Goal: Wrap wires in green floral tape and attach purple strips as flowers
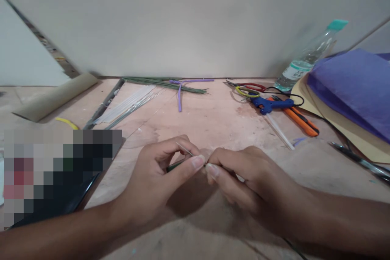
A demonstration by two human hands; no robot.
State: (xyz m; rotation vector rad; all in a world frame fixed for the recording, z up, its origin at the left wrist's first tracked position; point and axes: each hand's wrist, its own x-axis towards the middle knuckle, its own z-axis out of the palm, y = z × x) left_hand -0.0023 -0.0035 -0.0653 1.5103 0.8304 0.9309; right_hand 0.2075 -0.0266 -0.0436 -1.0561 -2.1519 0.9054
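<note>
My left hand (170, 174) is closed, thumb and forefinger pinching a thin wire (184, 148) whose pale end sticks out up and to the left. A short dark green length (175, 165) shows inside the curl of its fingers. My right hand (243, 174) is closed too, its thumb and forefinger pinched at the same spot, tips almost touching the left ones. Fingertips hide most of what lies between them. Both hands are just above the tabletop. Beyond them lie several green stem wires (158, 82) and a fuzzy purple strip (179, 97).
Clear glue sticks (128, 103) and a cardboard tube (57, 97) lie left, near a dark glossy flat object (65, 201), partly pixelated. To the right are scissors (248, 89), a blue glue gun (271, 105), an orange cutter (301, 120), a pen (362, 160), a bottle (298, 67) and purple sheets (353, 85).
</note>
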